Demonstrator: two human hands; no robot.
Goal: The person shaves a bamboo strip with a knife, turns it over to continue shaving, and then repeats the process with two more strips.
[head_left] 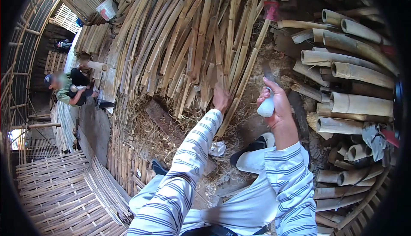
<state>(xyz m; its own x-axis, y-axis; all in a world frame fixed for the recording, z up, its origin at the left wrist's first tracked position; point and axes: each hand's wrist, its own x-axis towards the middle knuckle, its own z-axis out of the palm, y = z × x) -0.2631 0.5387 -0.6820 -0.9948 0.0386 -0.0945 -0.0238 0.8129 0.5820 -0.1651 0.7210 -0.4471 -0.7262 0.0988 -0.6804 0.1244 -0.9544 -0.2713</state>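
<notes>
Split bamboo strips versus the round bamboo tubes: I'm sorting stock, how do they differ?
The flat split bamboo strips are thin, long and lean in a fanned heap; the round hollow bamboo tubes are thick, whole and stacked lying on the right. The left hand touches a strip; no hand touches the tubes. Both are pale tan.

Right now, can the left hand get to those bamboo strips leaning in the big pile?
Probably yes. The left hand already sits at the lower ends of the bamboo strips, with nothing between them. The right hand is busy holding a white-handled knife.
</notes>
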